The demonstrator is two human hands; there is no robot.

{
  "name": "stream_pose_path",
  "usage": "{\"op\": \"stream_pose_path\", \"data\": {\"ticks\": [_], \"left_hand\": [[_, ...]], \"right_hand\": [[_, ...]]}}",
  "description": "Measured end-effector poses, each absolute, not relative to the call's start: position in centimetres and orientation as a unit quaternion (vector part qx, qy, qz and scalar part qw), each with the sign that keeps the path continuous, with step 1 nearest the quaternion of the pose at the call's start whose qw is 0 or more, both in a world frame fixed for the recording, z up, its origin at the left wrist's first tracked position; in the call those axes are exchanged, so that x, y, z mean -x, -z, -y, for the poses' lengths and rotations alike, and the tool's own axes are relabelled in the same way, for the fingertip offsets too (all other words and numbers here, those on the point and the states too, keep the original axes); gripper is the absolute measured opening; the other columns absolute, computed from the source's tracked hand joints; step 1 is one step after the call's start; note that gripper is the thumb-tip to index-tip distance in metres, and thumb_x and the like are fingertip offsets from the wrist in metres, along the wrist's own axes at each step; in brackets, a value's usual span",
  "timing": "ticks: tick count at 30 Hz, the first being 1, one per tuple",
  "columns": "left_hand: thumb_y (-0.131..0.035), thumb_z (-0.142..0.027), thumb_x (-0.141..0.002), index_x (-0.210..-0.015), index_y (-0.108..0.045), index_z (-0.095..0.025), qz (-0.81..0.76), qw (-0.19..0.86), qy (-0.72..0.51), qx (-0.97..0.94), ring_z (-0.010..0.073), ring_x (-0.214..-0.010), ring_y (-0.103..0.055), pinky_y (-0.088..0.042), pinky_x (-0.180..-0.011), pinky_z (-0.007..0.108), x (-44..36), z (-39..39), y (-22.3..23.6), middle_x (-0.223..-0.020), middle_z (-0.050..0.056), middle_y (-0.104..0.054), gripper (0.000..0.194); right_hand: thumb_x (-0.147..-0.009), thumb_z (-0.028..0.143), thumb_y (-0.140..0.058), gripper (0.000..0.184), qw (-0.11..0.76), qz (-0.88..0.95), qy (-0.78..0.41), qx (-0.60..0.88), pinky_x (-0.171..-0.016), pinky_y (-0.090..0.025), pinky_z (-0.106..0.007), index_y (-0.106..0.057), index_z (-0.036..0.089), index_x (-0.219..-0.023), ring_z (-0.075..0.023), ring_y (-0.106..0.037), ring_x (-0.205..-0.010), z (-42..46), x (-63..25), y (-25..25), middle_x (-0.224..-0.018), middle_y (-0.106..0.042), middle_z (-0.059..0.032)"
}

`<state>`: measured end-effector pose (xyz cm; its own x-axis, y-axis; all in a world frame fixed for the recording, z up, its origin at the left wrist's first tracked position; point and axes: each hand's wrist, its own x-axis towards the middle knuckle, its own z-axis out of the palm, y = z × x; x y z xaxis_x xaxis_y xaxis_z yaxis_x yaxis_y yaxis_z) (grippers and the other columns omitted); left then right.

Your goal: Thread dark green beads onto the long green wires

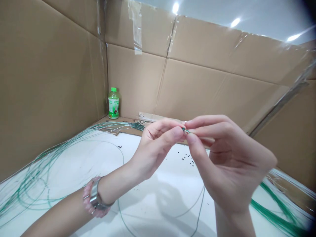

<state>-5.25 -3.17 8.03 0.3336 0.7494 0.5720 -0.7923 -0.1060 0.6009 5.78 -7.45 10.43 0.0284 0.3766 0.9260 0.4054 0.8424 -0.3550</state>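
In the middle of the view, above the white table [145,204], my two hands meet at the fingertips. My left hand [155,144] pinches a tiny dark piece [183,129] between thumb and forefinger. Thumb and fingers of my right hand [229,161] are closed on a thin green wire [188,131], whose tip touches or enters the dark piece; which of these I cannot tell. Thin wire runs in a loose loop over the table below my hands. Several small black bits [189,158] lie scattered on the table behind my fingers.
A bundle of green wires [46,158] with dark ends curves along the left side. Another green bundle [274,207] lies at the right. A green-capped bottle [114,103] stands in the back left corner. Cardboard walls [197,79] enclose the table.
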Motion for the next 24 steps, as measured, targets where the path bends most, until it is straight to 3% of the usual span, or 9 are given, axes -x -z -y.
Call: {"op": "stream_pose_path", "data": {"ticks": [8, 15, 24], "left_hand": [[-0.076, -0.028, -0.071, -0.069, -0.071, -0.024, -0.004, 0.642, -0.593, -0.486, 0.0078, -0.06, -0.061, -0.056, -0.062, 0.018, 5.2, 3.1, -8.1, -0.069, -0.004, -0.067, 0.007], [-0.074, -0.023, -0.074, -0.07, -0.072, -0.021, 0.008, 0.633, -0.603, -0.485, 0.0044, -0.056, -0.058, -0.051, -0.053, 0.011, 5.2, 3.2, -8.0, -0.067, -0.004, -0.066, 0.005], [-0.067, -0.017, -0.081, -0.079, -0.072, -0.02, 0.012, 0.578, -0.604, -0.549, 0.0056, -0.072, -0.066, -0.055, -0.071, 0.013, 5.7, 2.9, -7.7, -0.075, -0.003, -0.07, 0.006]], "right_hand": [[-0.072, 0.004, -0.064, 0.021, 0.645, 0.708, 0.025, 0.287, -0.056, -0.053, -0.028, -0.065, 0.025, -0.073, -0.0145, -0.06, -0.068, 7.3, -6.1, -10.4, -0.081, -0.063, -0.0007], [-0.069, -0.001, -0.065, 0.025, 0.639, 0.719, 0.072, 0.264, -0.06, -0.054, -0.03, -0.065, 0.023, -0.074, -0.015, -0.062, -0.069, 7.0, -6.3, -10.2, -0.082, -0.065, -0.0013], [-0.065, -0.008, -0.063, 0.028, 0.613, 0.741, 0.134, 0.239, -0.053, -0.049, -0.029, -0.066, 0.019, -0.074, -0.0143, -0.06, -0.066, 7.0, -7.1, -10.4, -0.084, -0.066, -0.0037]]}}
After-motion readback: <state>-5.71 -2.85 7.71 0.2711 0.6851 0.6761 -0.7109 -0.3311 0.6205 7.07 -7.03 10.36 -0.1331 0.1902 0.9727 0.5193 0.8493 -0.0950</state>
